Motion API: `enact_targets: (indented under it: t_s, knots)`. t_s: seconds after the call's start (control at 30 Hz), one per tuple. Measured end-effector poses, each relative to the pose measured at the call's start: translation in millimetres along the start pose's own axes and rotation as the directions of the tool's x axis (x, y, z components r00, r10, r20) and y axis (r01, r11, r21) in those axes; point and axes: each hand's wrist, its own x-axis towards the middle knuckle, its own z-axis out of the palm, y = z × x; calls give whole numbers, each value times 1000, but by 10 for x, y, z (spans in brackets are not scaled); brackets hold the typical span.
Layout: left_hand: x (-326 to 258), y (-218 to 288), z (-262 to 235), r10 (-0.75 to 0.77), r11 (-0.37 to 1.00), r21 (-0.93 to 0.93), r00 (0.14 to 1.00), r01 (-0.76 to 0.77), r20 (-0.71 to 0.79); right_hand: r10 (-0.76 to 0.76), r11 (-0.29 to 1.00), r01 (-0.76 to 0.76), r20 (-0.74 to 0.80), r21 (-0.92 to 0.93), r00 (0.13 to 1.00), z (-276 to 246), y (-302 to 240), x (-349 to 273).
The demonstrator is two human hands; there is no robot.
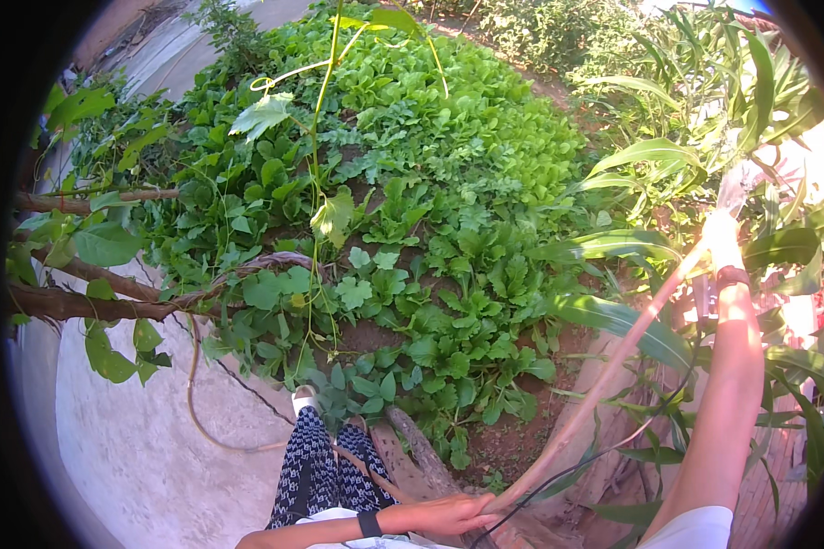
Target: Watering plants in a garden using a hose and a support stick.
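Observation:
A pale tan garden hose point(604, 389) runs from low in the middle up to the right. Near the lower edge my left hand point(450, 514) is closed around it, with a dark band on that wrist. My right arm reaches out to the right, and my right hand point(721, 236) grips the hose close to its end. Strong sunlight washes out those fingers. Clear water point(734, 186) seems to come out just beyond them, among long leaves. A thin dark cord point(604, 450) crosses beside the hose.
Leafy green vegetables point(467, 274) fill the bed ahead. Tall plants with long blades point(650, 329) crowd the right, around my arm. Woody branches point(82, 302) jut in from the left, and a thin vine point(316, 156) hangs in front. More hose point(192, 393) curves over the concrete point(119, 439).

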Motion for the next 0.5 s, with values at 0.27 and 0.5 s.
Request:
enact_targets:
  t_s: [0.27,0.5]
  knots:
    - [34,-24,22,-10,1000,21,1000,10,6,95,994,-89,-96,62,991,239,10,115]
    - [35,58,-27,-15,1000,-3,1000,15,1,31,993,-19,-99,119,995,194,-82,174]
